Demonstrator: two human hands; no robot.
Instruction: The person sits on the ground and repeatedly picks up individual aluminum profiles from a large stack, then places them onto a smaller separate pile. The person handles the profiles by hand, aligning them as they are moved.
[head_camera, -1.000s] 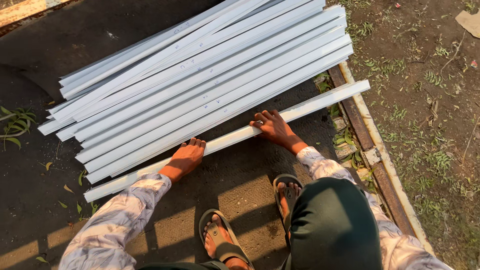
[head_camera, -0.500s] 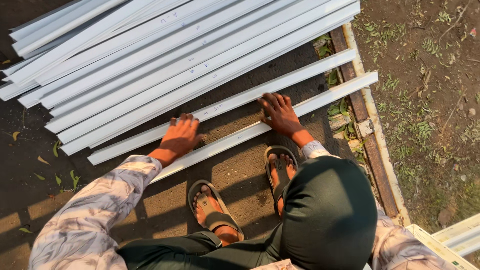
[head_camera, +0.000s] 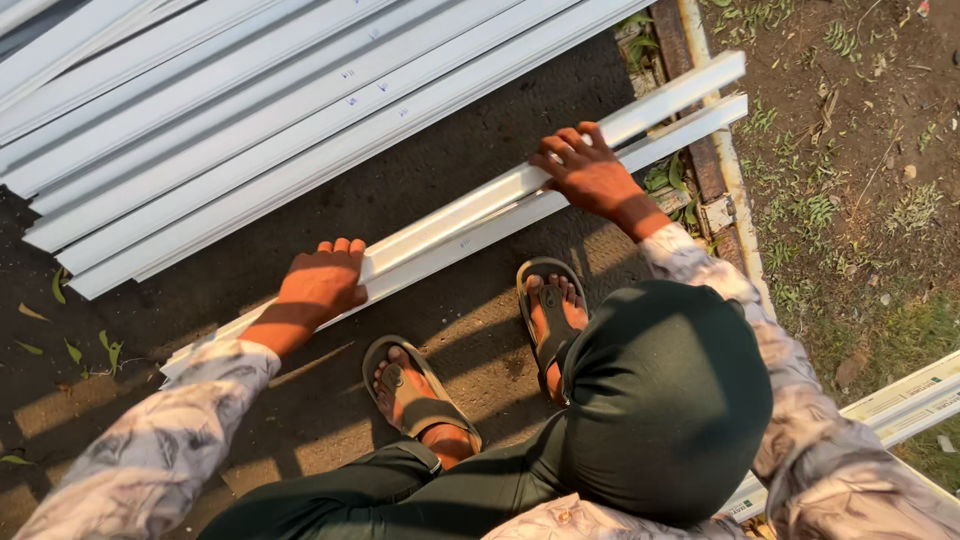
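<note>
Two long white plastic strips (head_camera: 455, 228) lie side by side on the dark ground, slanting up to the right, just in front of my sandalled feet (head_camera: 410, 385). My left hand (head_camera: 320, 285) is curled over their lower left part. Further up, my right hand (head_camera: 585, 170) has its fingers hooked over the far edge of the same pair. A big stack of similar white strips (head_camera: 250, 110) lies beyond them at the upper left, with a gap of bare ground between stack and pair.
A stone curb (head_camera: 722, 175) runs along the right, and the strips' far ends reach over it. Dirt with sparse grass (head_camera: 850, 180) lies past it. More white strips (head_camera: 905, 400) rest at the lower right. Fallen leaves (head_camera: 75, 350) lie at the left.
A second strip has come off the stack to join the first. Both hands have dragged the pair closer to my feet, widening the gap to the stack.
</note>
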